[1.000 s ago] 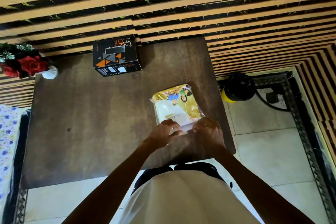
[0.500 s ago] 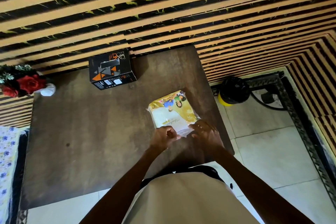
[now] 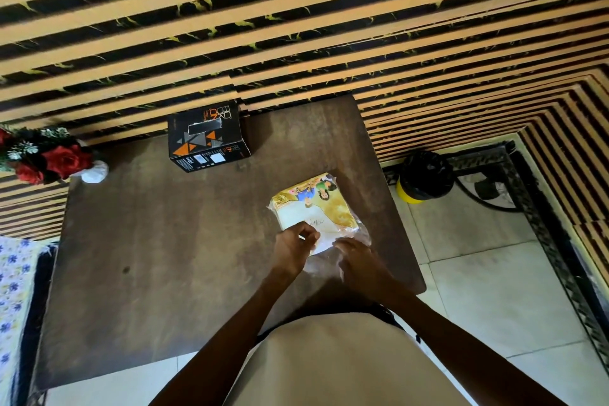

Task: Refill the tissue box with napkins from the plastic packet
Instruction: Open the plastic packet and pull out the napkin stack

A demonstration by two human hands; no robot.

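Well left of and beyond both hands, a black tissue box [image 3: 207,137] stood at the table's [image 3: 164,257] far edge. The left hand [image 3: 294,249] was closed, pinching the near end of the plastic packet [image 3: 314,211], which lay flat just beyond the fingers. Beside it, the right hand [image 3: 357,262] pressed down on the packet's clear near flap, fingers curled; its grip could not be made out.

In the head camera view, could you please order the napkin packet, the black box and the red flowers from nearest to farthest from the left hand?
1. Napkin packet: touched by the left hand, near the table's right edge.
2. Black box: at the table's far edge.
3. Red flowers: beyond the far left corner.
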